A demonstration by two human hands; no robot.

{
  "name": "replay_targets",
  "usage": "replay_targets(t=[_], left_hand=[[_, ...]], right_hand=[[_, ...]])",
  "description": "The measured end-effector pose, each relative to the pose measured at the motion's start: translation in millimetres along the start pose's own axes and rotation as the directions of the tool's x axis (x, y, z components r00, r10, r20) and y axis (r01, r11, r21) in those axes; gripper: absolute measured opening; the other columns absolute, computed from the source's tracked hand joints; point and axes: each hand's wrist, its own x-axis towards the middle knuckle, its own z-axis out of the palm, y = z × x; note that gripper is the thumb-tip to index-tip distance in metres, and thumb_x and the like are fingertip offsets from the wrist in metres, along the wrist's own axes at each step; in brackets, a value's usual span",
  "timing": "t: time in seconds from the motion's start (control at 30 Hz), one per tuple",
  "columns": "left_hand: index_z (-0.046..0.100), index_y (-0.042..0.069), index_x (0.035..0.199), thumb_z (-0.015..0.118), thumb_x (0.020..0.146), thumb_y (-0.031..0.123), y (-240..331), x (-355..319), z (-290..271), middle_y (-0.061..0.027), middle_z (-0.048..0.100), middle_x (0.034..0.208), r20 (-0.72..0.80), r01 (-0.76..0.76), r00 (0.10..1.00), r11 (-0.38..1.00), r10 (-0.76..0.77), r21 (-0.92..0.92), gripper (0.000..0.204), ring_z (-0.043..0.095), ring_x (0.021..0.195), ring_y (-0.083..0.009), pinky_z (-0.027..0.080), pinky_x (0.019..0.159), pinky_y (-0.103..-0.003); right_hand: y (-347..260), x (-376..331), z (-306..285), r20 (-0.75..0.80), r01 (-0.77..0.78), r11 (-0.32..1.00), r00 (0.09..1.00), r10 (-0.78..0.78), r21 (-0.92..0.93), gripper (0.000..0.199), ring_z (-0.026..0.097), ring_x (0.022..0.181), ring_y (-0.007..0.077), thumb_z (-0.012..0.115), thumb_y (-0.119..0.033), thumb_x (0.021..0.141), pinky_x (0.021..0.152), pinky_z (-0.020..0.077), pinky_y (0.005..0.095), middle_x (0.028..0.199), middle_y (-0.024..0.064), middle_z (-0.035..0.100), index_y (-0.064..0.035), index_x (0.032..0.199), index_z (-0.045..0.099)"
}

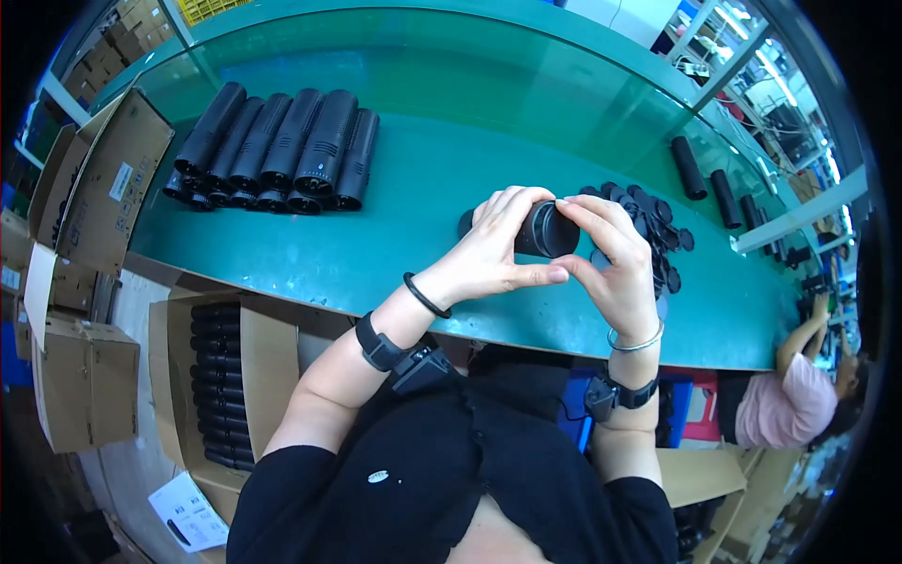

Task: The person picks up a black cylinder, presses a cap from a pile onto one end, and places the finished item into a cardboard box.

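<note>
Over the green bench, my left hand [489, 240] is wrapped round a black cylinder [529, 235], whose far end shows past the fingers on the left. The other end faces right, toward my right hand [615, 254]. There the thumb and fingers of that hand grip the edge of a black round cap [564, 232] at the cylinder's end. Whether the cap is fully seated cannot be told. Just beyond my right hand lies a loose pile of black round caps [644, 211], partly covered by the hand.
Black cylinders [272, 141] are stacked in layers on the bench at the left. More stand along the right side, including a black tube [689, 169]. An open carton [268, 376] of black cylinders sits below the front edge. Another person [789, 399] works at the far right.
</note>
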Motion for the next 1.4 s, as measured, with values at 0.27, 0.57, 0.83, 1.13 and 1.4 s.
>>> replay_targets(t=[0.27,0.57,0.83,1.13,1.4], left_hand=[[0.041,0.005,0.136,0.065,0.086,0.058,-4.2,-2.5,10.4,-0.0173,0.047,0.13,-0.041,-0.021,0.999,0.998,0.023,0.059,0.076,0.043,0.127,-0.0358,0.031,0.107,-0.046],[0.043,0.005,0.132,0.062,0.091,0.046,-3.1,-2.4,11.9,-0.017,0.048,0.126,-0.064,-0.022,0.998,0.998,0.026,0.06,0.061,0.045,0.121,-0.0355,0.033,0.104,-0.045],[0.046,0.005,0.129,0.064,0.09,0.038,4.4,6.1,10.6,-0.0173,0.051,0.123,-0.059,-0.041,0.997,0.996,0.045,0.079,0.054,0.048,0.116,-0.0366,0.036,0.102,-0.045],[0.026,0.003,0.146,0.068,0.086,0.015,11.8,-11.4,12.5,-0.0154,0.053,0.127,-0.038,0.119,0.989,0.909,-0.146,-0.4,0.074,0.054,0.117,-0.0238,0.043,0.101,-0.035],[0.015,0.005,0.152,0.074,0.08,0.016,27.3,1.5,20.6,-0.0113,0.055,0.113,-0.048,0.139,0.983,0.895,-0.176,-0.423,0.094,0.057,0.105,-0.0204,0.046,0.094,-0.033]], right_hand=[[1.6,-1.8,0.7,0.005,0.018,1.0,1.0,-0.018,-0.014,0.053,0.063,0.107,0.0299,0.077,0.002,0.063,0.091,0.0502,0.0351,0.116,0.0137,0.065,-0.0021,0.115,0.067],[-5.5,-0.3,3.6,0.012,-0.013,0.999,1.0,0.014,-0.051,0.052,0.063,0.101,0.0275,0.079,0.001,0.062,0.086,0.0515,0.0334,0.112,0.0125,0.064,-0.0016,0.113,0.068],[-2.5,4.9,0.7,0.017,0.018,0.994,1.0,-0.017,-0.105,0.05,0.064,0.096,0.0252,0.079,0.001,0.062,0.081,0.0528,0.0325,0.109,0.0113,0.063,-0.0022,0.111,0.07],[24.8,-9.2,20.5,0.025,-0.065,0.912,0.998,0.06,0.406,0.035,0.06,0.091,0.0236,0.069,-0.011,0.084,0.077,0.05,0.0335,0.1,0.0102,0.062,-0.0101,0.119,0.068],[27.8,-8.8,22.6,0.096,-0.241,0.738,0.968,0.233,0.631,0.028,0.049,0.079,0.0163,0.071,-0.022,0.084,0.069,0.0425,0.0298,0.078,0.0063,0.055,-0.0129,0.111,0.074]])
